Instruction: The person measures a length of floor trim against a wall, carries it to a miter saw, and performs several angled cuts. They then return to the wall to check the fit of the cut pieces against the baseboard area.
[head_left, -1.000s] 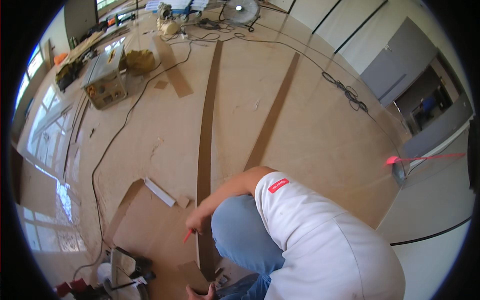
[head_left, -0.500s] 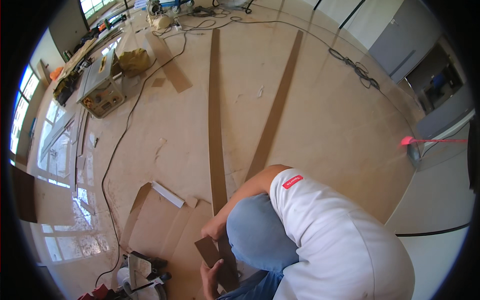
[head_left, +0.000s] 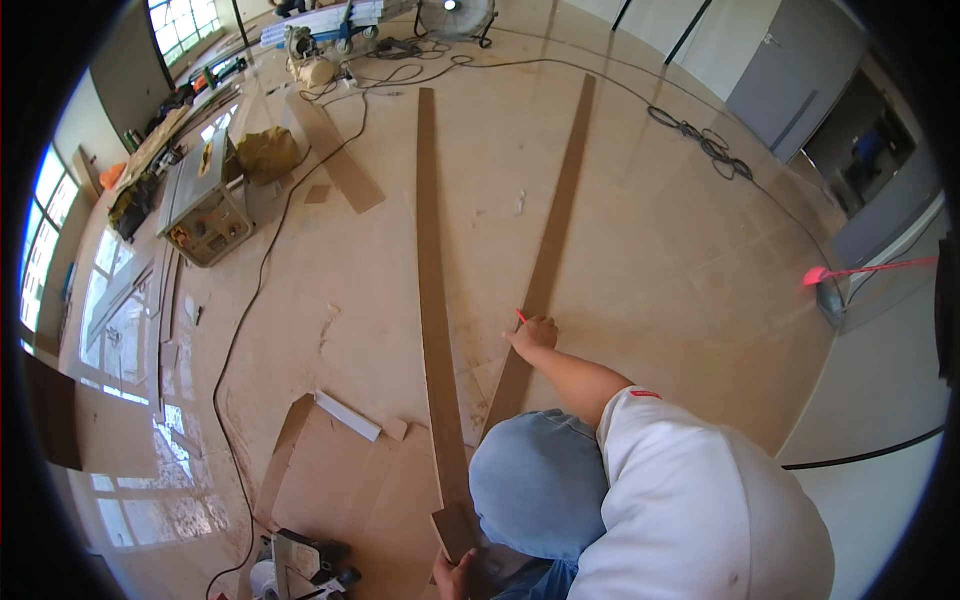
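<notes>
Brown strips lie on a glossy floor in the head view: the left strip point(head_left: 432, 270) runs from near 12 o'clock to 6 o'clock, the right strip point(head_left: 562, 200) from 1 o'clock toward 6 o'clock. The work looks partway: both strips are laid out but appear unfastened, and no marks can be made out on them. At 6 o'clock the left hand point(head_left: 455, 577) grips a short brown board point(head_left: 456, 533) overlapping the left strip's near end; whether they touch cannot be told. Near centre, toward 4 o'clock, the right hand point(head_left: 536, 336) closes round a red pencil-like tool point(head_left: 521, 315) over the right strip, forearm stretched forward, back of the hand uppermost. A cardboard sheet point(head_left: 340, 470) lies at 7 o'clock.
</notes>
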